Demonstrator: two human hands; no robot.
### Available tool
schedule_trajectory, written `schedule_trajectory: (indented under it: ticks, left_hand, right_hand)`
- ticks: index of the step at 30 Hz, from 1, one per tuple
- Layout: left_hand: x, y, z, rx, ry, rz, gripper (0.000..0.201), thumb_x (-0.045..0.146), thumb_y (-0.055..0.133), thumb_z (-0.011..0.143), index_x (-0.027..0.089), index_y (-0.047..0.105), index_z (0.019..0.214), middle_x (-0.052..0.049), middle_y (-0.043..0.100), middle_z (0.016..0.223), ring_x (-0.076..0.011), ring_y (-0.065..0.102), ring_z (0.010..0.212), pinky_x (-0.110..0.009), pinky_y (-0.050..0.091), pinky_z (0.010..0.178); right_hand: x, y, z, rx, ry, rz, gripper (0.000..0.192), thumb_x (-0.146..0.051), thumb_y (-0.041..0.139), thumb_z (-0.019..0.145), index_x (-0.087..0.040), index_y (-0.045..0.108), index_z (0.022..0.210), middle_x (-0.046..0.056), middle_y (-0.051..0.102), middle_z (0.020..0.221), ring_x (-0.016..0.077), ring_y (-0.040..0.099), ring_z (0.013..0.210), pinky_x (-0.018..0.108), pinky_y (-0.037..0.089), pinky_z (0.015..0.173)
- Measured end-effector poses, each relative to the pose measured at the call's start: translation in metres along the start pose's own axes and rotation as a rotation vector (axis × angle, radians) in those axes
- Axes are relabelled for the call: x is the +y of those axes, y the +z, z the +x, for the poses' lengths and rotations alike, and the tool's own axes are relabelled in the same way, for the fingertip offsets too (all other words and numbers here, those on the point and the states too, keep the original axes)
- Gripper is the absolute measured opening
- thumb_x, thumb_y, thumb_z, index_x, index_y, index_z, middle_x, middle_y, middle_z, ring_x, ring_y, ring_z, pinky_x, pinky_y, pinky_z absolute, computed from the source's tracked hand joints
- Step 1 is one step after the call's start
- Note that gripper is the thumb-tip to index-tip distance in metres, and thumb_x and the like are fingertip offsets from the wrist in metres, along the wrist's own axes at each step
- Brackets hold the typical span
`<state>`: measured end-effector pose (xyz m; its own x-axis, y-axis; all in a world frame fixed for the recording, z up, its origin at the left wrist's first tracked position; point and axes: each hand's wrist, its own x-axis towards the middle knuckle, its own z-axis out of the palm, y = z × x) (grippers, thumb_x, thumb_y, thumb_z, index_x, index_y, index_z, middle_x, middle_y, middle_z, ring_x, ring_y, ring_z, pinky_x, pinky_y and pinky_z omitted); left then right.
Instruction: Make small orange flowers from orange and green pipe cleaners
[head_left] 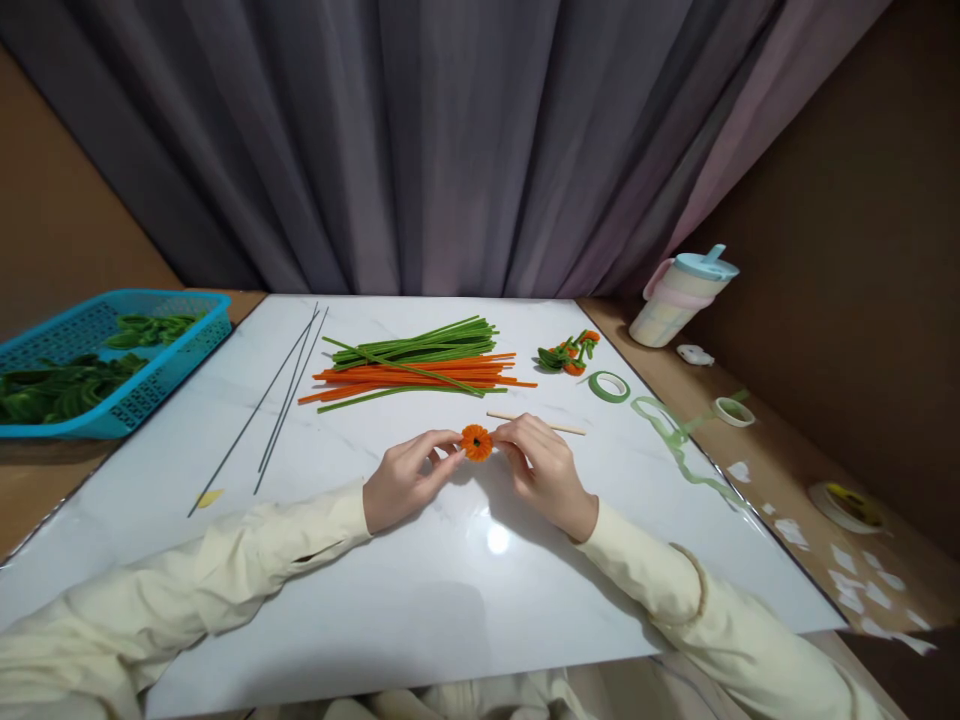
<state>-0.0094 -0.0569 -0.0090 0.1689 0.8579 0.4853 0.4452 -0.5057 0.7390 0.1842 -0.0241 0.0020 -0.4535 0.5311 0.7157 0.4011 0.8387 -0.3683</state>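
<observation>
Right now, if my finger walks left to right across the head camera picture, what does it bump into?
Blue plastic basket, thin grey wires, left-hand fingers, orange fuzzy flower, right-hand fingers, green tape roll, tumbler with a blue lid, roll with a yellow-and-black middle.

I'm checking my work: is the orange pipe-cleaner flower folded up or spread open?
The orange pipe-cleaner flower is spread open: its petals ring a dark centre.

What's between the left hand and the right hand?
An orange flower is between the left hand and right hand, touching both; the head view shows it.
</observation>
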Motion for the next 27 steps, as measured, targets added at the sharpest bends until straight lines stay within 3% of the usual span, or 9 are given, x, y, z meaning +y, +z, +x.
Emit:
schedule_trajectory:
  ticks: [7,16,21,24,27]
  left_hand:
    - [-0.005,0.0,-0.001,-0.052,0.062,0.073,0.012,0.023,0.054,0.084,0.019,0.062,0.093,-0.004,0.07,0.084,-0.0141,0.063,0.064,-0.024,0.052,0.062]
    - [-0.01,-0.002,-0.003,-0.199,0.19,0.169,0.014,0.023,0.049,0.086,0.02,0.062,0.091,-0.005,0.069,0.084,-0.0124,0.06,0.058,-0.023,0.05,0.06]
    - [-0.01,-0.002,-0.007,-0.285,0.333,0.161,0.016,0.017,0.048,0.087,0.018,0.059,0.098,-0.006,0.068,0.079,-0.0137,0.06,0.06,-0.024,0.049,0.061]
    - [-0.007,-0.003,-0.004,-0.209,0.289,0.12,0.013,0.016,0.05,0.086,0.018,0.058,0.097,-0.006,0.068,0.084,-0.0127,0.06,0.061,-0.023,0.05,0.062]
    - [-0.001,-0.004,0.001,-0.166,0.099,-0.088,0.01,0.019,0.052,0.085,0.018,0.054,0.094,-0.006,0.065,0.086,-0.0137,0.062,0.069,-0.022,0.052,0.062]
  right_hand:
    - [0.003,0.001,-0.001,-0.035,-0.073,-0.072,0.021,-0.002,0.037,0.084,-0.016,0.053,0.083,0.008,0.061,0.073,0.0184,0.05,0.067,0.032,0.04,0.059]
    - [-0.001,-0.007,0.003,-0.207,-0.447,-0.459,0.029,-0.005,0.032,0.09,-0.016,0.054,0.075,0.008,0.055,0.068,0.0194,0.046,0.065,0.033,0.036,0.058]
    - [-0.004,-0.008,0.003,-0.262,-0.591,-0.498,0.032,-0.006,0.033,0.092,-0.015,0.056,0.071,0.008,0.055,0.066,0.0189,0.045,0.063,0.034,0.037,0.057]
    - [-0.001,-0.012,0.006,-0.229,-0.59,-0.528,0.028,-0.005,0.037,0.091,-0.013,0.059,0.075,0.01,0.058,0.071,0.0197,0.048,0.068,0.034,0.04,0.059]
    - [0.001,-0.016,0.007,-0.201,-0.569,-0.563,0.026,-0.006,0.04,0.091,-0.012,0.06,0.076,0.011,0.06,0.075,0.0206,0.051,0.071,0.035,0.042,0.061]
